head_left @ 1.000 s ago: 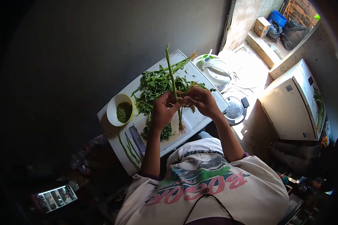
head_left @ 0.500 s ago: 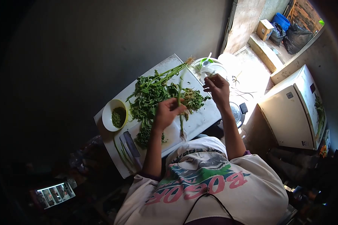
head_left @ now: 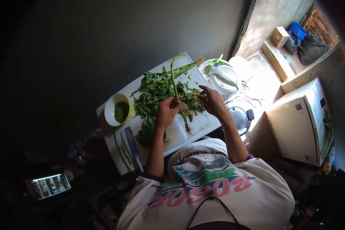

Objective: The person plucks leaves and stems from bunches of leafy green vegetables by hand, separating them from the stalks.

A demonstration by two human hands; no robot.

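Observation:
My left hand point(head_left: 168, 113) is closed around a long green stem point(head_left: 173, 78), held upright with its rooty end pointing toward me. Bare of most leaves, the stem crosses in front of a heap of leafy greens point(head_left: 151, 94). My right hand point(head_left: 214, 102) hovers by a smaller pile of leaves and roots point(head_left: 195, 101), fingers apart and nothing visible between them. Under my left forearm, a bunch of chopped greens point(head_left: 145, 135) lies on a white cutting board point(head_left: 175, 135). A knife with a purple handle point(head_left: 138, 163) rests along the board's left side.
A bowl point(head_left: 110, 111) of finely chopped greens stands at the table's left. Loose stems point(head_left: 120, 151) lie near the table's front left. Beyond the right edge are a lidded white pot point(head_left: 223, 80) and another pot point(head_left: 238, 118). A white fridge point(head_left: 291, 119) stands farther right.
My right hand has come down from its raised pinch toward the leaf pile and its fingers have parted. My left hand still grips the stem, now slightly more to the left.

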